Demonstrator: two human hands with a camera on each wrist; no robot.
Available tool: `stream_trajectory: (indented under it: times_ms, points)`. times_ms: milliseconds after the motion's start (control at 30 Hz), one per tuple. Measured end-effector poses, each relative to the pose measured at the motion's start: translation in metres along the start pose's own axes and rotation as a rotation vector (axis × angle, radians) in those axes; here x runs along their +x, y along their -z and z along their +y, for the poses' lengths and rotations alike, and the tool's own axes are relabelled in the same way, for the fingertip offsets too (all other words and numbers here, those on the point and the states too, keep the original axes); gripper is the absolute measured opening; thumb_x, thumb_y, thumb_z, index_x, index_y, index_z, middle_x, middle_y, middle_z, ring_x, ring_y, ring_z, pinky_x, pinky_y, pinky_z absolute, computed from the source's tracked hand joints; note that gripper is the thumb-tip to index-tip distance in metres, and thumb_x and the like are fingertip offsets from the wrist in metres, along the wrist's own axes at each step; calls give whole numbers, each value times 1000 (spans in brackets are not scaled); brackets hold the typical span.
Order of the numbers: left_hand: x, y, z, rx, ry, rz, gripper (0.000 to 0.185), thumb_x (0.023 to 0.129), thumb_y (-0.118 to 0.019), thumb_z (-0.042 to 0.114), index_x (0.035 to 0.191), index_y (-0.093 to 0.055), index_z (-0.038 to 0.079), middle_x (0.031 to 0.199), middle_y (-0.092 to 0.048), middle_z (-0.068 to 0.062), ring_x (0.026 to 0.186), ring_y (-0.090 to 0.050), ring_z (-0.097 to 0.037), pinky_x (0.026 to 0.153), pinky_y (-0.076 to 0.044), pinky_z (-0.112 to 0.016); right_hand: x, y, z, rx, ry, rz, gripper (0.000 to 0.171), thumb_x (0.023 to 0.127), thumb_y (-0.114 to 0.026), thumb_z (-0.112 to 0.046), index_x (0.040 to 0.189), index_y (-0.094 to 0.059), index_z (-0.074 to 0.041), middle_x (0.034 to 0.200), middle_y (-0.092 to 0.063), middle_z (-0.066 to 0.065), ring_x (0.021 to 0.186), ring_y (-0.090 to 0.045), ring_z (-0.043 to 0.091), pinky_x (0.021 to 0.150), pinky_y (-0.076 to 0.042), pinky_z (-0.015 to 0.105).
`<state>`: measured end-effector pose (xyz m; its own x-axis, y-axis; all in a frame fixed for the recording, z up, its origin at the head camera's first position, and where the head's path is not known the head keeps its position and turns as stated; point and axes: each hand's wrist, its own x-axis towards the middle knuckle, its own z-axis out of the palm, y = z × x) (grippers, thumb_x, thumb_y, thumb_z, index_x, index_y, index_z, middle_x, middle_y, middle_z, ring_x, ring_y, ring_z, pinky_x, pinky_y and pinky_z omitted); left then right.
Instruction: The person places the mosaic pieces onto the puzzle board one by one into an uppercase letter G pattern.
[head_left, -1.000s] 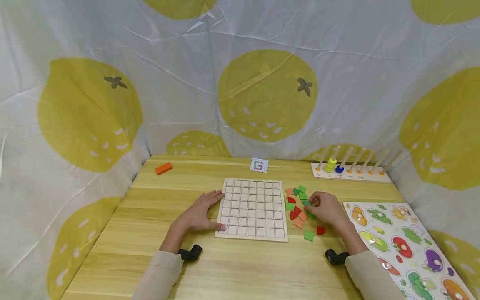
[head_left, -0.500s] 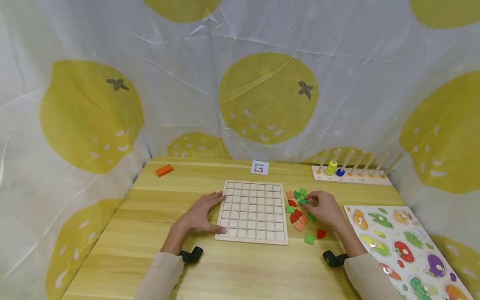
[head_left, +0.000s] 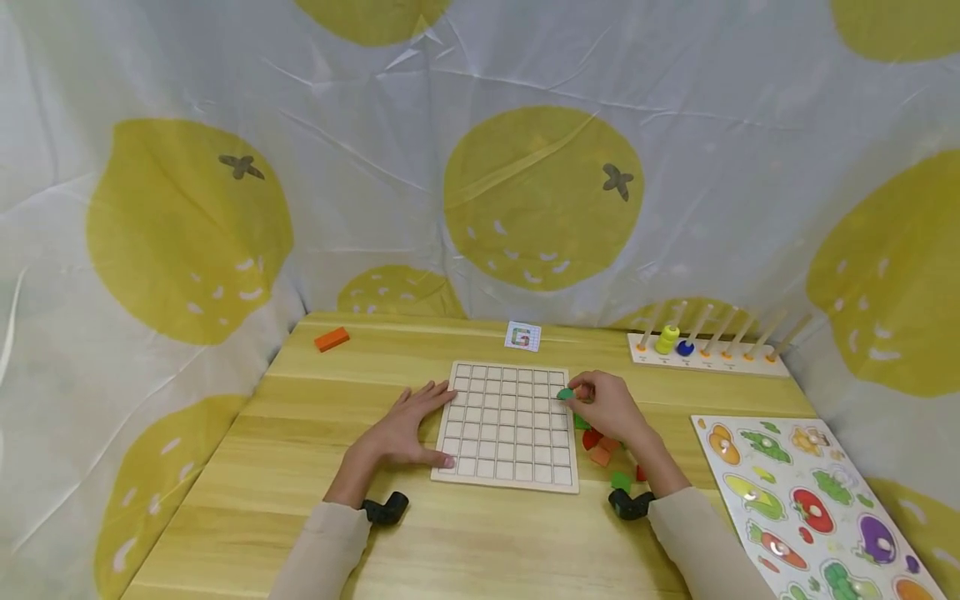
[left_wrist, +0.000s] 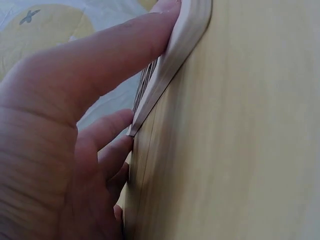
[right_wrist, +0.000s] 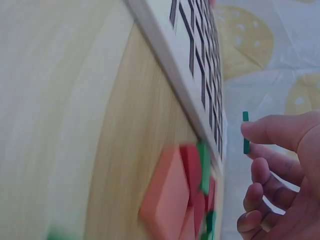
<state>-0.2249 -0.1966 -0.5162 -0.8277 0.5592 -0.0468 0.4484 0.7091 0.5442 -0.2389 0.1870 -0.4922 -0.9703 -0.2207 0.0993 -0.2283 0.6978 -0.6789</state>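
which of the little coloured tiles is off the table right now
The dark green tile pinched in the right hand, over the grid board's right edge. The other tiles lie on the table.

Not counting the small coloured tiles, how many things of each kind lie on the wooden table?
Square wooden grid board: 1
Wooden peg rack with rings: 1
Fruit-and-vegetable puzzle board: 1
Orange rectangular block: 1
Small pattern card: 1
Total: 5

Pale matt wood seen in the grid board (head_left: 508, 427), smooth light-grained wood in the table (head_left: 285, 433), creased printed cloth in the backdrop (head_left: 375, 167), glossy painted finish on the fruit puzzle (head_left: 802, 492), flat matt green tile (head_left: 565, 393)
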Motion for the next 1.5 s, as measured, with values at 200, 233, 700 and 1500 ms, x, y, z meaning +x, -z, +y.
stream_trajectory:
  times_ms: [200, 233, 700, 1500]
  points:
    - [0, 3, 0, -24, 4, 10, 115, 70, -88, 60, 162, -35, 17, 172, -22, -7, 161, -14, -35, 129, -4, -61, 21, -25, -18, 36, 21, -39, 21, 91, -76, -17, 110, -74, -8, 80, -56, 3, 59, -41, 14, 58, -36, 27]
    - [0, 3, -1, -25, 8, 9, 115, 69, -88, 61, 162, -35, 17, 172, -22, -7, 161, -14, -34, 129, -4, -61, 24, -29, -21, 45, 25, -49, 21, 92, -76, -18, 111, -74, -8, 81, -57, 2, 59, -41, 14, 58, -37, 27]
    - [-1, -2, -1, -36, 21, 23, 115, 68, -88, 63, 162, -37, 20, 172, -25, -6, 161, -15, -33, 129, -5, -62, 57, -73, -47, 170, 70, -136, 19, 93, -76, -16, 110, -75, -10, 80, -59, 0, 68, -49, 14, 66, -44, 27]
    - [1, -1, 0, -18, 33, 15, 113, 69, -88, 61, 162, -37, 21, 172, -24, -3, 161, -15, -31, 129, -5, -61, 74, -95, -69, 106, 30, -157, 20, 91, -78, -17, 110, -77, -9, 77, -59, 0, 65, -49, 14, 65, -43, 28]
